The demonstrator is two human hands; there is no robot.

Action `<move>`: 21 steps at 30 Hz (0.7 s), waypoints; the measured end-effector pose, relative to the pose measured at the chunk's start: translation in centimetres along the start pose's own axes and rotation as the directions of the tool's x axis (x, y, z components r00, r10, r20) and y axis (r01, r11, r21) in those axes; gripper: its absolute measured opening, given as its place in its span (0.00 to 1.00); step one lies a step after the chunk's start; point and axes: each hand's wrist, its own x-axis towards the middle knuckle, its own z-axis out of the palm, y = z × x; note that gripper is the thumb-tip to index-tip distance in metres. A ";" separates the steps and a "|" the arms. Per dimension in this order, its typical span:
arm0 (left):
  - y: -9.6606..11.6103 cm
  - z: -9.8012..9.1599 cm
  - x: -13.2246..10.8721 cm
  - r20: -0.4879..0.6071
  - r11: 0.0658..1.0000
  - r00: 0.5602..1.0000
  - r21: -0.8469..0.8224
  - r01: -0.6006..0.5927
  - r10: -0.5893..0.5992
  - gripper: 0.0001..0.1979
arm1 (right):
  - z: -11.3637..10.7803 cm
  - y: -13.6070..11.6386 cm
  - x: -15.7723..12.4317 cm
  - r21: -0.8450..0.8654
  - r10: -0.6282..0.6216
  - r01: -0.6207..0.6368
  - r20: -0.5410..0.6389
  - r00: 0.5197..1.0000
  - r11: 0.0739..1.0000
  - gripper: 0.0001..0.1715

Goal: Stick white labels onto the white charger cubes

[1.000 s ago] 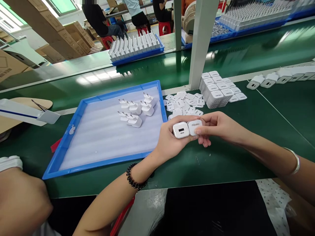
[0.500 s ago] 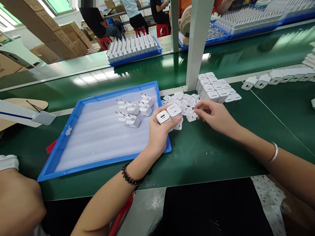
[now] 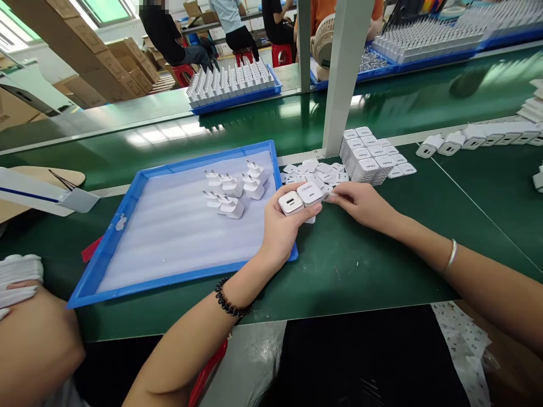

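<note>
My left hand (image 3: pixel 282 226) is wrapped round two white chargers (image 3: pixel 300 198), held side by side with their port faces up, over the right edge of the blue tray (image 3: pixel 182 277). Just right of them, my right hand (image 3: pixel 354 203) pinches a small white piece (image 3: pixel 329 196) between thumb and fingertips. Loose flat white pieces (image 3: pixel 311 168) are scattered behind both hands. Several white plug chargers (image 3: pixel 231 185) stand on the tray's white lining, prongs up.
Neat stacks of white pieces (image 3: pixel 365 158) stand by the grey post (image 3: pixel 341 79). A row of chargers (image 3: pixel 473 137) lines the back right. At the left are a person's gloved hand (image 3: pixel 19 280) and a white holder (image 3: pixel 78 200).
My right hand has moved left, close to the chargers, and now pinches a small white piece. My left hand and the chargers have shifted slightly right and down in view.
</note>
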 end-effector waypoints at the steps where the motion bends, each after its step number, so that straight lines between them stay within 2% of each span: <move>1: 0.0 0.0 -0.1 0.007 1.000 1.000 0.017 -0.025 0.025 0.24 | -0.1 -0.4 -0.2 0.045 -0.001 0.002 -0.020 1.000 0.999 0.17; 3: 0.1 0.2 -0.5 0.027 0.990 0.993 0.085 -0.117 0.115 0.21 | -0.3 -1.5 -1.0 0.238 0.012 0.005 -0.071 0.997 0.971 0.14; 5: 0.2 0.4 -1.0 0.068 0.955 0.971 0.178 -0.237 0.229 0.19 | -0.7 -2.7 -2.0 0.493 0.026 0.032 -0.112 0.993 0.869 0.13; 7: 0.4 0.6 -1.5 0.115 0.908 0.943 0.255 -0.332 0.313 0.19 | -1.1 -3.9 -3.0 0.652 0.032 0.054 -0.119 0.992 0.756 0.14; 9: 0.5 0.7 -1.8 0.145 0.875 0.925 0.299 -0.380 0.352 0.18 | -1.5 -4.9 -3.9 0.672 0.029 0.053 -0.110 0.994 0.739 0.10; 14: 0.6 0.7 -2.0 0.174 0.864 0.924 0.328 -0.381 0.342 0.18 | -1.9 -5.8 -4.9 0.487 -0.035 0.150 -0.238 0.971 0.860 0.13; 17: 0.5 0.7 -1.9 0.210 0.853 0.923 0.359 -0.379 0.322 0.17 | -1.8 -6.1 -5.0 0.583 0.020 0.040 -0.096 0.995 0.812 0.11; 21: 0.3 0.6 -2.0 0.256 0.846 0.920 0.377 -0.378 0.297 0.18 | -1.4 -6.4 -5.1 0.678 0.045 -0.075 0.063 0.997 0.732 0.10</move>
